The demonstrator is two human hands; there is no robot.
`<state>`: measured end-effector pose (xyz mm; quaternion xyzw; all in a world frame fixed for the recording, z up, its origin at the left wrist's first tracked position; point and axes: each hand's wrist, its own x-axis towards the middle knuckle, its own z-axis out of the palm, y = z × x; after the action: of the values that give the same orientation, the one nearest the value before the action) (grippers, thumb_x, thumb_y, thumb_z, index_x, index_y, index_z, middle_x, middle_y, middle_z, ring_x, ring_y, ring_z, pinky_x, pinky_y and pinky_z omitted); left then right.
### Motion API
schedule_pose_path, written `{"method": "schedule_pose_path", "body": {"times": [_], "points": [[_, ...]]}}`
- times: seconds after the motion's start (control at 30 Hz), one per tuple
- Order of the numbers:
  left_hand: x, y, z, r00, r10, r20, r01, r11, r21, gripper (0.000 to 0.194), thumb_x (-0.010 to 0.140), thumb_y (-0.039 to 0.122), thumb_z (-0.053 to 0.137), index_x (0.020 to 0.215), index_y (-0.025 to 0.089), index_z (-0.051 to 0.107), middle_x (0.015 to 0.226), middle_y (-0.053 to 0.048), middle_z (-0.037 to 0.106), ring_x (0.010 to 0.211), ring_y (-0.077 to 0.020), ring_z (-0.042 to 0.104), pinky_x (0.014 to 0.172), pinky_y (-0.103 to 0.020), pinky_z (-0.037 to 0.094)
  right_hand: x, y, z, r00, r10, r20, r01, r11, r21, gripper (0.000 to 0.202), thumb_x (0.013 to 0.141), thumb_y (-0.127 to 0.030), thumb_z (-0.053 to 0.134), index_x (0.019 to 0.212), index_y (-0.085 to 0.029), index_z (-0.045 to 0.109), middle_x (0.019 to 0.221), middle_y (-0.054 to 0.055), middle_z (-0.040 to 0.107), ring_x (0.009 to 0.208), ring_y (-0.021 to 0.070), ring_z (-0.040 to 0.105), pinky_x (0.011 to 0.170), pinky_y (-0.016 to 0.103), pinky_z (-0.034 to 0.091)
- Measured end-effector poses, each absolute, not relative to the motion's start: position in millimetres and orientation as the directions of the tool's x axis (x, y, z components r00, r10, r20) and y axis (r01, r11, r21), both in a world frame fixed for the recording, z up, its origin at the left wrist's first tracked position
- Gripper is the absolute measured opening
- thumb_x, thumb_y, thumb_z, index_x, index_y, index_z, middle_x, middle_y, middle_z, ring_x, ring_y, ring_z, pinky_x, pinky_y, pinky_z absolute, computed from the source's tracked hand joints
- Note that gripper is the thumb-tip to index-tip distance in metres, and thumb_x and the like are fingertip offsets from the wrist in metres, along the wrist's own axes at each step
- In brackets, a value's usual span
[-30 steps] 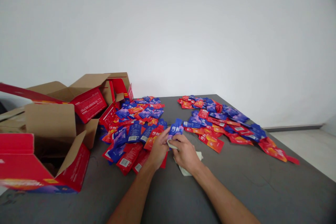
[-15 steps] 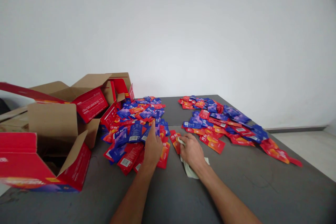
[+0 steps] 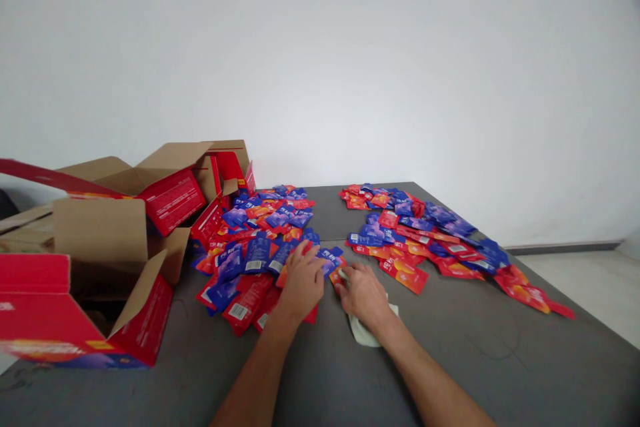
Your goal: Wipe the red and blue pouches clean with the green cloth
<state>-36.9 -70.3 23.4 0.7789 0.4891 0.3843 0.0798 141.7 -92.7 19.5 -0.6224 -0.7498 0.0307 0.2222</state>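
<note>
The blue pouch (image 3: 330, 259) is just right of the frame's centre, between my two hands, overlapping a red pouch (image 3: 336, 278) beside the cloth. Half a second ago only the red one showed in that gap, and a blue one stood up against my left hand; a second ago both hands held a blue pouch together. As I judge it, the cloth now has two pouches next to it, with my hands working apart.

My right hand (image 3: 364, 295) has its fingers curled in a narrow grip on the pale cloth (image 3: 367, 335), which trails out below the palm. My left hand (image 3: 303, 280) reaches over the left pile (image 3: 253, 290), fingers stretched and slightly parted; I cannot tell whether that grip pinches anything.

At right centre, the right pile (image 3: 407, 253) trails toward the tabletop's right edge. Open cartons (image 3: 173, 200) crowd the left, the front box (image 3: 40, 313) nearest me. The dark grey tabletop (image 3: 320, 373) carries a thin curved line at lower right. A white wall (image 3: 320, 67) fills the upper frame; pale floor (image 3: 590, 280) shows far right.
</note>
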Motion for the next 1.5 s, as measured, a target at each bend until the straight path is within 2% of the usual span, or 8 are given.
{"method": "schedule_pose_path", "body": {"times": [0.1,0.27,0.53,0.7,0.9,1.07,1.17,1.5], "points": [[-31.1,-74.4,16.6,0.332,0.843,0.423,0.686,-0.524,0.506,0.041,0.076,0.010,0.058,0.106,0.031,0.076,0.125,-0.008,0.068,0.134,-0.0369,0.042,0.113,-0.061,0.022,142.6,-93.5,18.2,-0.124,0.950,0.285,0.928,0.213,-0.307,0.037,0.075,-0.039,0.077,0.105,-0.018,0.069,0.102,0.016,0.068,0.097,0.0308,0.060,0.085,0.041,0.047],[-31.5,-79.6,12.4,0.155,0.905,0.396,0.850,-0.327,0.414,0.039,0.080,0.020,0.060,0.118,0.024,0.071,0.137,-0.015,0.059,0.140,-0.0435,0.032,0.112,-0.065,0.018,142.2,-94.0,17.5,-0.098,0.960,0.264,0.922,0.187,-0.338,0.043,0.069,-0.042,0.082,0.102,-0.019,0.068,0.098,0.015,0.069,0.098,0.0300,0.060,0.083,0.038,0.046],[-35.2,-73.9,19.2,-0.020,0.874,0.485,0.845,-0.244,0.476,0.036,0.082,0.016,0.056,0.115,0.018,0.070,0.141,-0.017,0.054,0.144,-0.0406,0.026,0.116,-0.063,0.017,139.1,-93.1,23.5,-0.021,0.980,0.198,0.946,0.083,-0.313,0.039,0.079,-0.027,0.067,0.115,-0.012,0.065,0.094,0.019,0.073,0.094,0.0317,0.068,0.080,0.036,0.048],[-22.8,-70.3,18.4,0.017,0.885,0.465,0.546,-0.398,0.737,0.031,0.086,0.017,0.052,0.108,0.021,0.073,0.121,-0.012,0.069,0.122,-0.0294,0.057,0.113,-0.048,0.035,142.8,-88.5,33.1,0.073,0.985,0.158,0.920,-0.006,-0.391,0.027,0.085,-0.029,0.055,0.102,-0.015,0.070,0.087,0.017,0.075,0.083,0.0304,0.072,0.072,0.035,0.049],[0.5,-71.7,-0.7,0.003,0.990,0.144,0.020,-0.144,0.989,0.049,0.086,0.035,0.064,0.133,0.021,0.059,0.132,-0.013,0.064,0.125,-0.0278,0.058,0.110,-0.043,0.039,138.9,-87.6,36.6,0.036,0.953,0.300,0.844,0.131,-0.520,0.031,0.086,-0.027,0.055,0.112,-0.018,0.069,0.096,0.011,0.075,0.090,0.0252,0.071,0.080,0.031,0.048],[0.4,-71.4,9.0,0.072,0.996,-0.058,-0.403,0.082,0.911,0.066,0.079,0.024,0.069,0.140,0.022,0.047,0.127,-0.012,0.066,0.112,-0.0244,0.065,0.096,-0.038,0.050,130.8,-94.7,39.7,-0.155,0.914,0.375,0.754,0.355,-0.553,0.026,0.087,-0.022,0.057,0.109,-0.022,0.069,0.093,0.005,0.073,0.089,0.0208,0.066,0.081,0.028,0.048],[-4.1,-75.0,24.1,0.105,0.993,-0.059,-0.535,0.106,0.838,0.070,0.068,0.010,0.064,0.135,0.020,0.050,0.116,-0.010,0.069,0.099,-0.0219,0.068,0.087,-0.034,0.053,129.5,-98.9,46.5,-0.221,0.869,0.443,0.642,0.472,-0.604,0.021,0.088,-0.022,0.060,0.106,-0.023,0.070,0.101,0.004,0.070,0.095,0.0192,0.064,0.086,0.028,0.048],[-7.5,-79.0,24.2,0.196,0.979,0.061,-0.519,0.050,0.854,0.088,0.056,0.000,0.056,0.141,0.022,0.049,0.110,-0.007,0.072,0.071,-0.0103,0.063,0.054,-0.017,0.039,127.0,-97.6,37.2,-0.226,0.804,0.551,0.566,0.568,-0.597,0.036,0.083,-0.009,0.054,0.115,-0.023,0.065,0.107,0.007,0.063,0.102,0.0207,0.060,0.092,0.034,0.050]]}}
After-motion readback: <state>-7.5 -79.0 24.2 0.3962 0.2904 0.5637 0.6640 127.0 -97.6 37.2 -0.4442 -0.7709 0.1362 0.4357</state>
